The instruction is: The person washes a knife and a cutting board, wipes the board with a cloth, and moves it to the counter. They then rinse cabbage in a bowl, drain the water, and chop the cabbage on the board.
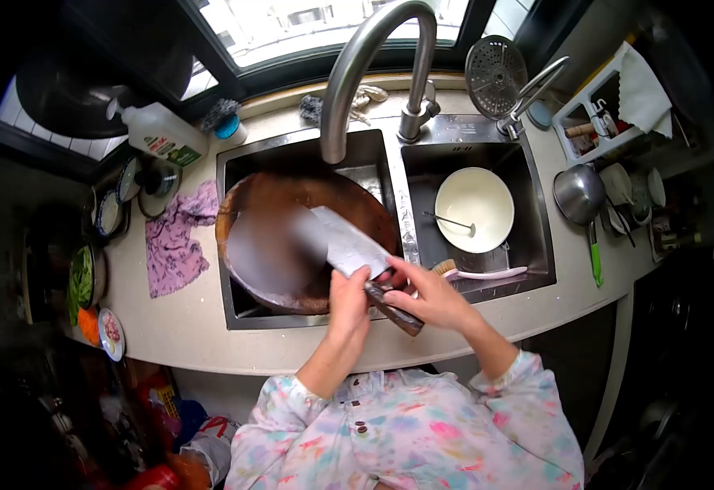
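Observation:
A cleaver [352, 243] with a broad pale blade and a dark handle is held in front of me, above the left sink basin [224, 286]. My left hand [349, 304] grips it where blade and handle meet. From the other side, the fingers of my right hand [432, 296] are closed round the same area, with the handle's end pointing toward me. Beneath the blade a large round wooden chopping board [365, 200] leans in the basin. A blurred patch hides part of the board and the blade's far end.
A tall faucet [373, 49] arches over the sink. The right basin holds a cream bowl [487, 204] and a pink-handled brush [491, 273]. Leftward are a purple cloth [179, 245], a white jug [161, 131] and a small plate [112, 335]. A steel pot [579, 194] stands right.

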Demonstrator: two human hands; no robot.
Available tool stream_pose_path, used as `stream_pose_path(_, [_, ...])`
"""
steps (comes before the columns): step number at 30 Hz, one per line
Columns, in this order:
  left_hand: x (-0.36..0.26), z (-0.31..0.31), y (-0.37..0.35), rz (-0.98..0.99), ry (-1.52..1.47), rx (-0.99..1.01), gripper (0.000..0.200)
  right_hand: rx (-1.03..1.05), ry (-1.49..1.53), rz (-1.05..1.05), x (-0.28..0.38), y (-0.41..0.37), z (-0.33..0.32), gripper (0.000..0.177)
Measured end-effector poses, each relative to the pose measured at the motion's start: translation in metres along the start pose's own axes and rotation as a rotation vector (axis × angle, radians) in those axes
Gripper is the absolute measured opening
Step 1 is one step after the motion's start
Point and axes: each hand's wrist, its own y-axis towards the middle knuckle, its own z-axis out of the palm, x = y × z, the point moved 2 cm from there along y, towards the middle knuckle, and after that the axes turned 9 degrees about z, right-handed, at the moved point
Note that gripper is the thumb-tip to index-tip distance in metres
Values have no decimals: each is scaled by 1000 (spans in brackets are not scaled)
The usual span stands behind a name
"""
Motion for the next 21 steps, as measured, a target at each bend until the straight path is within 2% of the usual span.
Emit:
stream_pose_path(1, [10,6,-4,24,38,-20,27,95,226,59,-12,-15,13,39])
stream_pose_path(3, [31,21,-10,149,155,166,24,-3,281,165,-21,-35,6,41])
stream_pose_path(4, [38,30,-11,135,67,284,24,-50,401,211,-20,-44,0,45])
stream_pose_path(5, [44,39,-11,122,-19,404,23,-113,393,177,-32,-52,-6,47])
stream_pose_path(7, [51,54,-19,30,25,464,18,-245,328,47,-25,-67,-5,51])
stream_pose_path(8, [53,59,-23,8,109,502,14,-235,473,37,-21,-74,-4,57])
stream_pose_path(11, [73,57,-14,268,373,587,37,-268,416,215,-34,-84,-26,62])
stream_pose_path(12, [55,50,-14,368,548,574,45,-305,395,239,-43,-83,-33,62])
stream_pose_path(13, [32,41,-15,537,709,512,43,-344,376,260,-55,-80,-41,62])
stream_pose_path(15, [0,17,-8,703,960,295,42,-420,183,283,-85,-68,-55,60])
stream_pose_path(17, [-23,-18,6,979,1071,93,38,-453,-126,468,-86,-57,-68,60])
stream_pose_path(19, [-54,-52,5,1114,1201,-129,34,-462,-338,432,-99,-47,-78,60])
stream_pose_path(20, [-65,-71,5,1112,1243,-259,36,-509,-377,356,-116,-39,-85,57])
stream_pose_path(21, [-75,-89,5,1106,1286,-392,38,-448,-398,500,-97,-35,-89,55])
